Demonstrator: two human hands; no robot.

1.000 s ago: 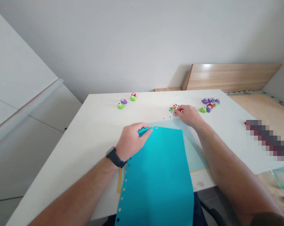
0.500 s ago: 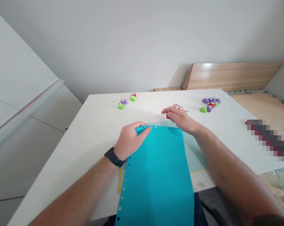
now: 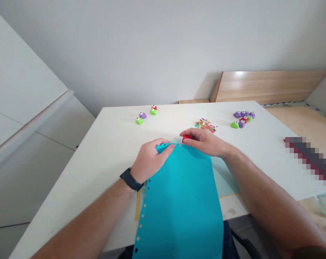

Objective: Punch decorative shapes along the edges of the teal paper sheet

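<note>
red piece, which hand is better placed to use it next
Probably the right hand: it holds the red piece near the top edge of the blue sheet, while the left hand grips that sheet.

Confetti (image 3: 205, 125) behind the sheet (image 3: 183, 201)

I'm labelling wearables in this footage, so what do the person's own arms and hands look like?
The left hand and right hand are ungloved, and both forearms are bare of sleeves. A dark watch with a broad band circles the left wrist; the right wrist has nothing on it.
</note>
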